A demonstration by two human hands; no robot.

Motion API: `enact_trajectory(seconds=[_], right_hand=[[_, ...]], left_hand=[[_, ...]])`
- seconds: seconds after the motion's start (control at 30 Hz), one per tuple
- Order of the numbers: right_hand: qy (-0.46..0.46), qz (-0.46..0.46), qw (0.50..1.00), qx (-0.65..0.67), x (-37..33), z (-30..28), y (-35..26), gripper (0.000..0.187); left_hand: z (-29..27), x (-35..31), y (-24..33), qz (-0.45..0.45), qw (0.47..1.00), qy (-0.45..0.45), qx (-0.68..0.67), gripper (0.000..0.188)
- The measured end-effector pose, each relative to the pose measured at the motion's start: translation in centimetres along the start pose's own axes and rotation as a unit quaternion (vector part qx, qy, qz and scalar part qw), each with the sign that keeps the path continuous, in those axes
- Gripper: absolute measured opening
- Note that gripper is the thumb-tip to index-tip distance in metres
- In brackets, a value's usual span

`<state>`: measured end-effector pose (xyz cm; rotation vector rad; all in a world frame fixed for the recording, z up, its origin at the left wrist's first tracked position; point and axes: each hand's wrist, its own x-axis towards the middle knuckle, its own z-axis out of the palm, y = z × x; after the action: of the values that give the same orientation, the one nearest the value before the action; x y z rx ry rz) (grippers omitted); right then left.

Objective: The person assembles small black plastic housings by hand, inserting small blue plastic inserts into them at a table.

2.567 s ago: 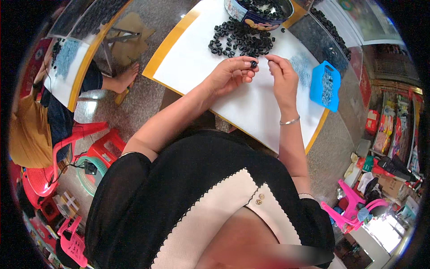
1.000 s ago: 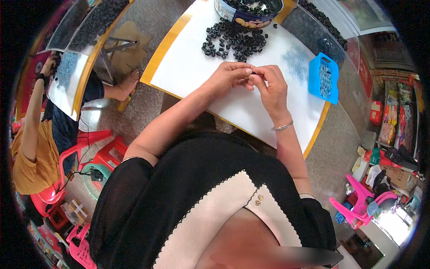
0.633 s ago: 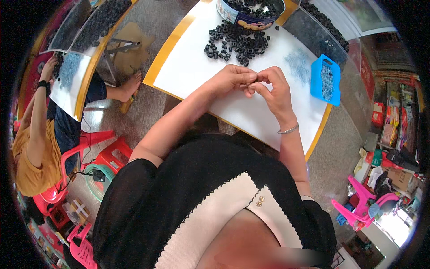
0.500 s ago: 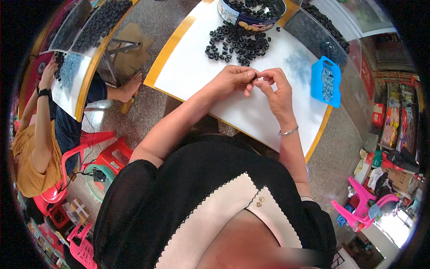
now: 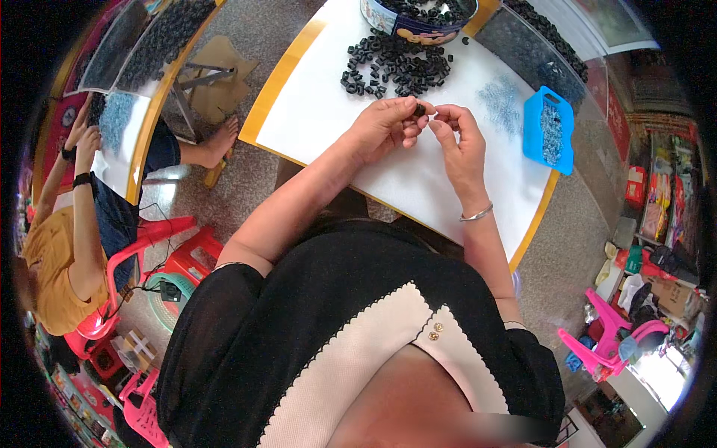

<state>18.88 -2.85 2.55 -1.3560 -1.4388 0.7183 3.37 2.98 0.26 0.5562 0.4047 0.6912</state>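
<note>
Above the white tabletop (image 5: 478, 194), my left hand (image 5: 381, 131) pinches a small black plastic piece (image 5: 420, 110) between thumb and fingers. Facing it at a short distance, my right hand (image 5: 464, 142) has thumb and index finger bent toward each other; whatever lies between those tips is too small to make out. Just beyond my hands spreads a pile of similar short, black, ring-like pieces (image 5: 403, 63). Right of the pile, small pale-blue clear bits (image 5: 500, 104) lie scattered. More of these fill a blue plastic tray (image 5: 532, 123) at the table's right edge.
A round tin (image 5: 426, 33) of black pieces stands at the far edge. Behind a clear panel (image 5: 515, 56) at the far right are more black pieces. At left, a co-worker in a yellow shirt (image 5: 56, 276) sits at another table. A pink stool (image 5: 609, 328) is at right.
My hands have drawn slightly apart, and the black piece now shows more plainly at my left fingertips. The co-worker's hands have moved closer together.
</note>
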Motion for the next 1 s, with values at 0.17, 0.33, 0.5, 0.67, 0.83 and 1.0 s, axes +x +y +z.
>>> enact_trajectory(seconds=[0.17, 0.33, 0.5, 0.67, 0.83, 1.0], right_hand=[[-0.003, -0.027, 0.999, -0.018, 0.3, -0.1, -1.1, 0.024], [-0.018, -0.073, 0.995, -0.072, 1.2, -0.1, -2.9, 0.027], [-0.055, -0.119, 0.982, -0.138, 1.5, -0.4, -2.8, 0.022], [-0.029, -0.103, 0.990, -0.095, 2.9, -1.5, -3.4, 0.015], [0.092, -0.143, 0.971, -0.170, 8.7, -5.8, -4.0, 0.014], [0.191, -0.167, 0.909, -0.331, 18.3, -12.3, -4.1, 0.025]], left_hand=[[-0.5, 0.1, 0.1, -0.008, 0.998, -0.043, -0.041, 0.049], [-1.5, 0.8, -0.3, -0.030, 0.994, -0.106, -0.015, 0.050], [-0.8, 0.5, -0.4, -0.049, 0.998, -0.034, 0.036, 0.049], [-0.7, 0.3, -0.6, -0.009, 0.995, -0.097, 0.000, 0.054], [-0.2, 0.0, -0.1, -0.029, 0.998, -0.059, 0.000, 0.052], [1.0, -0.1, 0.4, -0.031, 0.999, -0.003, 0.023, 0.045]])
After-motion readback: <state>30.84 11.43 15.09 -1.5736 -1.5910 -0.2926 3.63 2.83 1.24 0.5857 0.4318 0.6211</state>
